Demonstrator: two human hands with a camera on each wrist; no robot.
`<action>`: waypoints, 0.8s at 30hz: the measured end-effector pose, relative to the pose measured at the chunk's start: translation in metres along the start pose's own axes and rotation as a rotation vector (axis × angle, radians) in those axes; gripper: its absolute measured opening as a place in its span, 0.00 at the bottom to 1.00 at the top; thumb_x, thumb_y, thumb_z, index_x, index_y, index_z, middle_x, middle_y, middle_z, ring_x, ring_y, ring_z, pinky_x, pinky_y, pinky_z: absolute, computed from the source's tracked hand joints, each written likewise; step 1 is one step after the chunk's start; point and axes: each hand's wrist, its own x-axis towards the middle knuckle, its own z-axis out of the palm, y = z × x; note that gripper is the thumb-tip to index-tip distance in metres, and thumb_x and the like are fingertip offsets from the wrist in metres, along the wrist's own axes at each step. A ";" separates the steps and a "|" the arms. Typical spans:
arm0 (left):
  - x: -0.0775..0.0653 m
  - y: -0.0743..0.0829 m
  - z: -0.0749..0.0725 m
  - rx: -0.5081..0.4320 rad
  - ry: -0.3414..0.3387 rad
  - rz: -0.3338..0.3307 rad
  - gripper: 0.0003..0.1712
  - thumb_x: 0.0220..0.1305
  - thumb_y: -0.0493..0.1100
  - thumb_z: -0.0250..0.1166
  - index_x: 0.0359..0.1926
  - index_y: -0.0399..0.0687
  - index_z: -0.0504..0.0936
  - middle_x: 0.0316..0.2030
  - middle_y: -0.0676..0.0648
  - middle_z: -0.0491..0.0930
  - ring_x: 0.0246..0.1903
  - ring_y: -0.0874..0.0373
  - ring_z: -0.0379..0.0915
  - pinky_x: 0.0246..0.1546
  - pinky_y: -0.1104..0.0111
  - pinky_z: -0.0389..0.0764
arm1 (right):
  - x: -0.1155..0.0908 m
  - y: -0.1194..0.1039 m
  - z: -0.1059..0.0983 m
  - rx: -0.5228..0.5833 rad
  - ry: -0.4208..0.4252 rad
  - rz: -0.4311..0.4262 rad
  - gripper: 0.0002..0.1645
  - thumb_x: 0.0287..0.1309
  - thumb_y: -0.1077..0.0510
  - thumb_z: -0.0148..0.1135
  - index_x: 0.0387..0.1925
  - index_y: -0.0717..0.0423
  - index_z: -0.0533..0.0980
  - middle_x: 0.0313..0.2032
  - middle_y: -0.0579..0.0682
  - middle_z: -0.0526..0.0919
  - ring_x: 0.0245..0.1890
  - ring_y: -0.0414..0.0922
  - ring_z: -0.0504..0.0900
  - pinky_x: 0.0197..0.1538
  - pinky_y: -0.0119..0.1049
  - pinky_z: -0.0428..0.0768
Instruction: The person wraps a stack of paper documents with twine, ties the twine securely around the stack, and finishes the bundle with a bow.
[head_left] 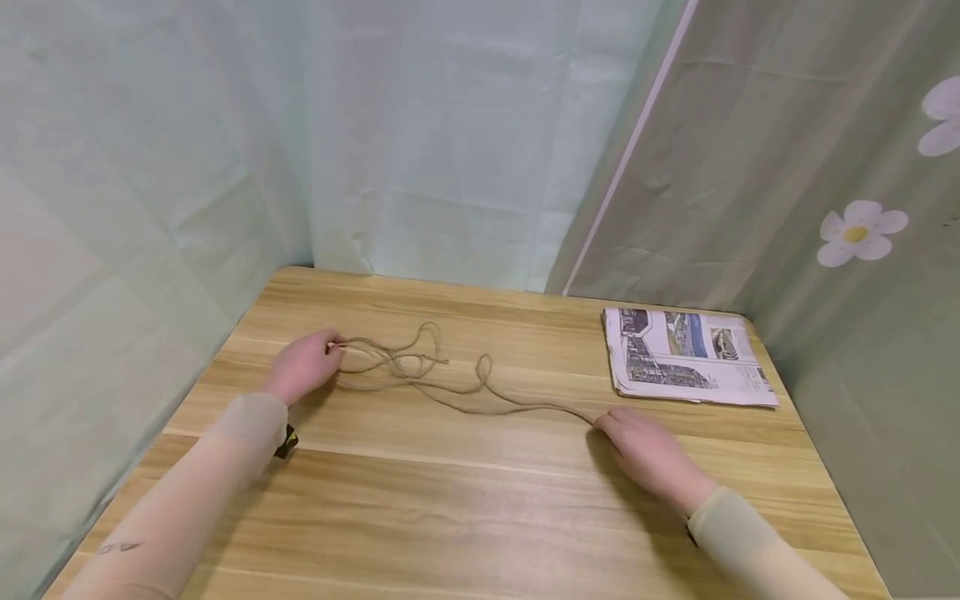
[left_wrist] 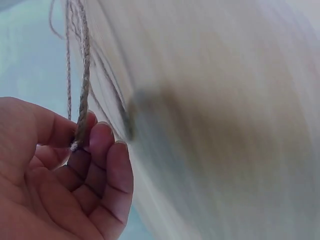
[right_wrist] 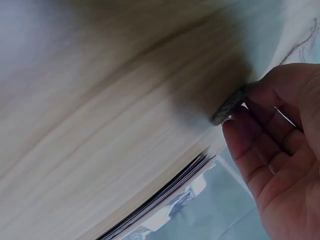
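A thin brown twine (head_left: 517,406) lies across the wooden table (head_left: 450,500), loosely looped and crossing itself left of the middle. At the left, my left hand (head_left: 303,364) pinches part of the twine between thumb and fingers; in the left wrist view a braided strand of twine (left_wrist: 84,85) runs up from the fingertips, its cut end at the thumb. Farther right, my right hand (head_left: 648,450) pinches the other end low over the table. In the right wrist view, a short dark tip of the twine (right_wrist: 229,107) sticks out past the fingers.
A folded newspaper (head_left: 686,354) lies at the back right of the table, beyond my right hand. Pale curtains (head_left: 450,150) hang behind the table and along both sides. A dark band (head_left: 287,442) shows at my left wrist.
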 end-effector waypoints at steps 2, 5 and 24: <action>-0.002 -0.008 -0.004 -0.001 -0.003 -0.019 0.22 0.76 0.44 0.49 0.60 0.37 0.78 0.55 0.32 0.80 0.50 0.38 0.77 0.49 0.42 0.76 | -0.005 0.003 -0.002 -0.001 -0.007 0.005 0.16 0.55 0.69 0.69 0.45 0.55 0.81 0.39 0.47 0.82 0.41 0.48 0.82 0.47 0.46 0.83; -0.005 -0.018 -0.010 -0.015 -0.014 -0.052 0.23 0.77 0.44 0.47 0.61 0.37 0.78 0.56 0.31 0.79 0.51 0.36 0.76 0.50 0.41 0.75 | -0.012 0.008 -0.004 0.001 -0.016 0.011 0.18 0.50 0.72 0.69 0.43 0.53 0.80 0.39 0.47 0.81 0.41 0.48 0.81 0.46 0.47 0.83; -0.022 -0.063 -0.034 -0.138 -0.034 -0.208 0.26 0.75 0.46 0.43 0.61 0.28 0.68 0.51 0.29 0.75 0.47 0.36 0.72 0.46 0.45 0.74 | -0.063 0.053 -0.026 -0.093 -0.092 0.182 0.22 0.38 0.74 0.61 0.22 0.45 0.66 0.26 0.41 0.65 0.29 0.44 0.64 0.27 0.40 0.67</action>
